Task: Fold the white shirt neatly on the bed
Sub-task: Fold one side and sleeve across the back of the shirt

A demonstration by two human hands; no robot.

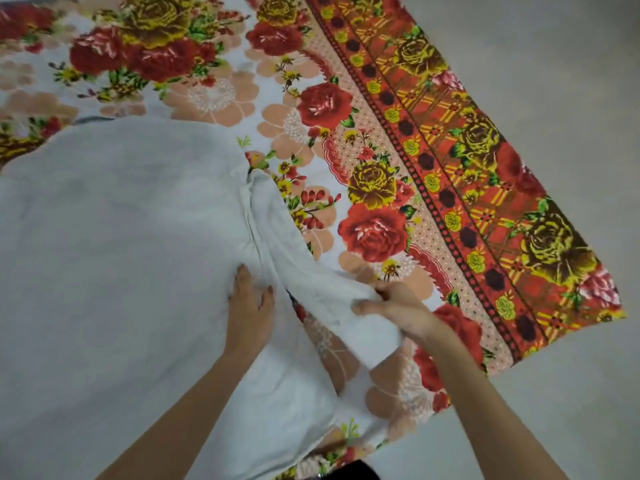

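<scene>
White shirt [114,244] lies spread across the left and centre of the bed, covering most of the near-left area of the floral bedsheet [377,140]. The fabric is largely flat, with mild creasing. A lengthwise fold or seam ridge runs from the shirt's upper right edge down toward the hands.

Left hand [250,299] rests palm down on the shirt body, just left of that ridge. Fingers are extended and flat against the cloth; nothing is grasped. The forearm enters from the lower left and crosses over the shirt.

Right hand [394,308] is closed on a bunched section of the shirt's right side, apparently a sleeve, with thumb and fingers pinching the fabric. The held portion is lifted off the sheet and drapes down below the hand, slightly blurred. The right forearm enters from the lower right.

Right of the shirt, the bedsheet is exposed: red and yellow roses on a pale ground, then a red patterned border band [485,188] along the bed's edge. Grey floor [554,64] lies beyond the border on the right.
</scene>
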